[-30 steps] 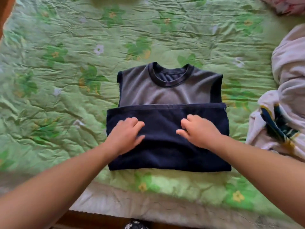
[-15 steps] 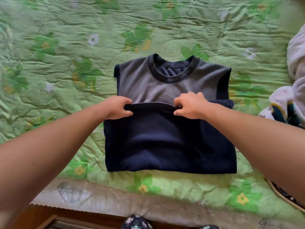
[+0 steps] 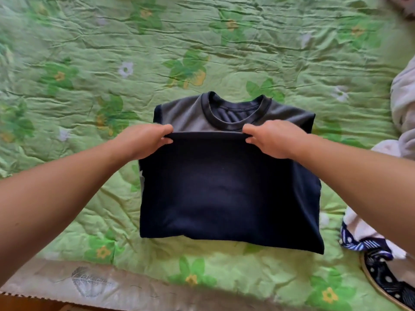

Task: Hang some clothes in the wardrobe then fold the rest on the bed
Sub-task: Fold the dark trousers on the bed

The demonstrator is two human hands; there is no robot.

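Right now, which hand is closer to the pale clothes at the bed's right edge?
Right. The right hand grips the shirt by its folded edge on the side facing the pale clothes; the left hand grips the same edge farther away, across the shirt.

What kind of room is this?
Most likely a bedroom: a green flowered quilt is spread out like bedding, a half-folded navy shirt lies on it, and more clothes are heaped at the right.
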